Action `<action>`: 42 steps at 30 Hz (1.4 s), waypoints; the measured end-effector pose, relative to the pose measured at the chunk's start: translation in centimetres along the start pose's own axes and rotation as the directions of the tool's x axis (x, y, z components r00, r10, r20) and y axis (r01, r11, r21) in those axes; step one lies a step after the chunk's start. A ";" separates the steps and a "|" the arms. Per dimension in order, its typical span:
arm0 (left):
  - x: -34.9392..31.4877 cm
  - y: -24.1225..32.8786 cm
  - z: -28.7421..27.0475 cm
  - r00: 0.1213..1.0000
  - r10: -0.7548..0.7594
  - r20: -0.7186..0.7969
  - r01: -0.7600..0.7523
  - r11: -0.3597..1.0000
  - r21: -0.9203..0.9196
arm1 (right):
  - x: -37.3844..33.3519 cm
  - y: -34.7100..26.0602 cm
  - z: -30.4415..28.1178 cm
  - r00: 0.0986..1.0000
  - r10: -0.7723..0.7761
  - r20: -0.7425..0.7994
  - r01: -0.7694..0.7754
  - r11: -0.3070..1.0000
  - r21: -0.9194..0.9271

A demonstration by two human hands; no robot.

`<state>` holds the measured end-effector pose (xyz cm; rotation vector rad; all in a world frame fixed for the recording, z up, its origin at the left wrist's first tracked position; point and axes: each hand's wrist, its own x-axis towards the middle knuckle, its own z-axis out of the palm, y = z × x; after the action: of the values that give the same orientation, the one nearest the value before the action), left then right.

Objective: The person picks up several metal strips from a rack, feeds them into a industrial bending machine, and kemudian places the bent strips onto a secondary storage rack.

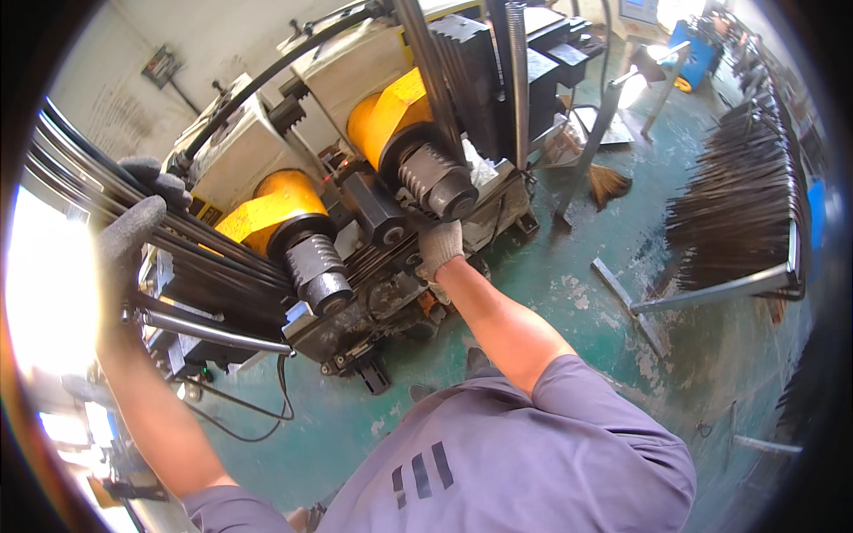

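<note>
Two yellow-housed spindles, each carrying a dark grooved roller, stand side by side on a machine: the left roller (317,268) and the right roller (435,178). A bundle of long dark metal rods (200,233) slants from the upper left to the left roller. My left hand (129,235), in a grey glove, is closed around these rods at the far left, partly washed out by glare. In a pale knit glove, my right hand (440,249) reaches under the right roller, beside a dark block (373,211) between the spindles. Its fingers are hidden there.
A large rack (737,289) piled with dark rods stands on the green floor at the right. A broom head (609,185) lies behind the machine. A shiny bar (213,333) sticks out at the machine's left, with a black cable (284,404) looping below.
</note>
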<state>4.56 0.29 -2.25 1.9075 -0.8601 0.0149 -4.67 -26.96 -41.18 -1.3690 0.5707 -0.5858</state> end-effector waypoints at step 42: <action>-24.0 7.4 17.1 0.761 -0.095 -0.641 -0.002 0.989 -0.149 | -20.0 -1.7 -37.5 0.853 0.189 -0.487 0.101 0.854 0.510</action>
<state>-23.48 -1.84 -13.74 1.6149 -0.3211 0.5458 -44.88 -40.68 -43.04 -0.6618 0.8081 -1.0087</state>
